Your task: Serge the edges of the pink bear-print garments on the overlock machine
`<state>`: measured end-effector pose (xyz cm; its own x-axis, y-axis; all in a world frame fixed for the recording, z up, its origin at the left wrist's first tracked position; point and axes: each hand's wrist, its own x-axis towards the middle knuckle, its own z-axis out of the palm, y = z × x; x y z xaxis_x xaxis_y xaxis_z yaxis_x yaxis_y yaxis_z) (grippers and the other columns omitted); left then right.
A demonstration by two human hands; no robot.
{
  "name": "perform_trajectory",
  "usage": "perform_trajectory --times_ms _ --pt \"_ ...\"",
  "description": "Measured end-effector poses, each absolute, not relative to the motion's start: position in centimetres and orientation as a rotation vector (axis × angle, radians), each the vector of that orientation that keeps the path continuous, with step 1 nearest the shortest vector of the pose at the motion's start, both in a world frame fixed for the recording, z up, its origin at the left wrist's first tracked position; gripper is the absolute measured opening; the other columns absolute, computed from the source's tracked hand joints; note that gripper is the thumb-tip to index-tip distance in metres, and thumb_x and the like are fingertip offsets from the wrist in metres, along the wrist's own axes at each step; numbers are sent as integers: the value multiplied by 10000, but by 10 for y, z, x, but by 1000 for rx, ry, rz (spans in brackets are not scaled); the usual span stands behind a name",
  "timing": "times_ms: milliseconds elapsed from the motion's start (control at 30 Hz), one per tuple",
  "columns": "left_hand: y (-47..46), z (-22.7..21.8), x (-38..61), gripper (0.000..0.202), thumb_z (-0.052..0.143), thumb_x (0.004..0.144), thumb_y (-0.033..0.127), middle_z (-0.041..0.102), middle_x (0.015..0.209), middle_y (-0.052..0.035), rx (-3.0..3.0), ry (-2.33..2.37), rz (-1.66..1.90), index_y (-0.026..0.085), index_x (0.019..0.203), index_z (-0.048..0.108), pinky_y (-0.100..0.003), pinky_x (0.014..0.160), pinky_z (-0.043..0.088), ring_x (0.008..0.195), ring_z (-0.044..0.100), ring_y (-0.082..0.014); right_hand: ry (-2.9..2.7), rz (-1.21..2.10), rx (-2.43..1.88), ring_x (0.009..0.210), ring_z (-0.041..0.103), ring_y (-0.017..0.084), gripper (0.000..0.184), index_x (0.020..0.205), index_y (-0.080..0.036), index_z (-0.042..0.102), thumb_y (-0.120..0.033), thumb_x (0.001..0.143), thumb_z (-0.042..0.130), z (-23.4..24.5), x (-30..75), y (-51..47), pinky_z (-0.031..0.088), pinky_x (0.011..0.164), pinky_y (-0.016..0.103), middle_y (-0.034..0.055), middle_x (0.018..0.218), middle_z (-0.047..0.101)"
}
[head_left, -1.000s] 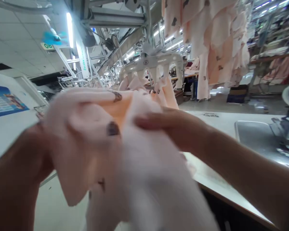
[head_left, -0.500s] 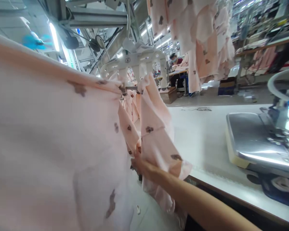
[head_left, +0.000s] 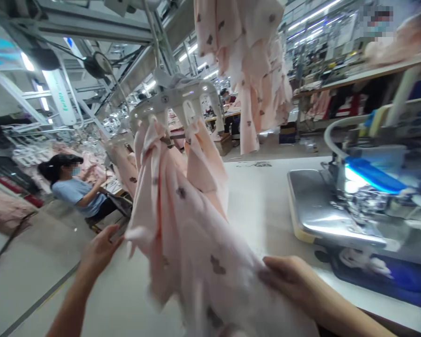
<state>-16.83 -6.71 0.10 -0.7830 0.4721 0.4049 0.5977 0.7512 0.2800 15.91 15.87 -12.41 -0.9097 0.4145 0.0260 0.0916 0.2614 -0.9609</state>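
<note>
A pale pink garment [head_left: 182,220] with small dark prints hangs from a white clip hanger [head_left: 177,100] on an overhead rail. My right hand [head_left: 291,281] grips the lower part of this fabric near the table edge. My left hand [head_left: 100,250] is just left of the cloth's edge, fingers apart, holding nothing that I can see. The lower end of the garment runs out of view at the bottom.
A sewing machine [head_left: 365,187] with a metal plate [head_left: 315,210] stands on the white table [head_left: 263,201] at the right. More pink garments [head_left: 249,56] hang overhead. A seated person in a blue top [head_left: 75,192] works at the left, another sits far back.
The view has turned left and the cloth no longer fills it. My left hand has come off the garment and hangs beside it. My right hand has shifted right, still gripping fabric.
</note>
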Motion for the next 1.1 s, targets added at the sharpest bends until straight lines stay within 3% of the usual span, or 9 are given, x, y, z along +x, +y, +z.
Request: perform_trajectory --times_ms 100,200,333,467,533,633,800,933,1100 --pt "7 -22 -106 331 495 855 387 583 1150 -97 -1379 -2255 -670 214 1138 503 -405 896 440 1038 554 -243 -2244 1088 -736 588 403 167 404 588 -185 493 -499 840 469 -122 171 172 267 546 267 17 597 437" --pt "70 -39 -33 462 507 816 517 563 1170 -105 -2391 -1653 -293 207 1158 498 -429 987 357 1133 481 -251 -2003 1797 -500 553 403 131 435 672 -167 531 -582 801 540 -126 166 170 277 503 226 -4 613 450" --pt "86 -40 -8 252 443 892 355 586 741 -23 -2706 -1644 -63 172 752 545 -297 732 411 722 526 -153 -1517 2330 -219 760 556 176 425 951 -154 589 -559 858 501 -152 150 163 425 677 259 43 846 592" --pt "38 -18 -27 140 502 871 231 568 729 -1 -2764 -1946 -355 186 741 532 -238 670 366 718 511 -114 -1971 1753 -332 1183 413 240 499 1262 -157 436 -421 855 554 -179 124 157 313 1009 366 107 1280 470" --pt "17 -6 -28 103 534 836 171 564 699 5 -2769 -1968 -424 196 737 524 -238 654 361 713 513 -114 -2252 1264 -500 1130 451 256 592 1248 -135 425 -367 764 675 -186 106 153 360 962 357 121 1243 494" --pt "8 -2 -21 117 443 881 236 549 612 5 -2810 -1771 -475 223 804 529 -266 593 359 609 496 -123 -2471 746 -739 931 535 264 314 1072 -141 519 -219 789 632 -187 84 151 414 808 350 104 1017 591" --pt "23 -19 -15 250 299 934 338 550 558 1 -2856 -1480 -523 208 882 507 -282 536 331 513 465 -120 -2495 620 -905 800 562 241 204 930 -150 562 -29 825 437 -182 101 171 407 708 328 87 873 615" --pt "32 -27 -14 50 486 867 256 568 606 11 -2857 -1525 -510 211 860 509 -268 558 334 551 491 -112 -2393 399 -964 956 525 240 327 1091 -155 532 -3 823 422 -186 133 183 405 789 327 124 1167 524" --pt "43 -24 -1 118 482 878 237 555 595 24 -2764 -1595 -451 194 769 495 -255 547 323 540 484 -104 -2440 460 -695 798 520 232 212 917 -183 589 -10 836 495 -206 129 182 392 725 331 53 835 586"
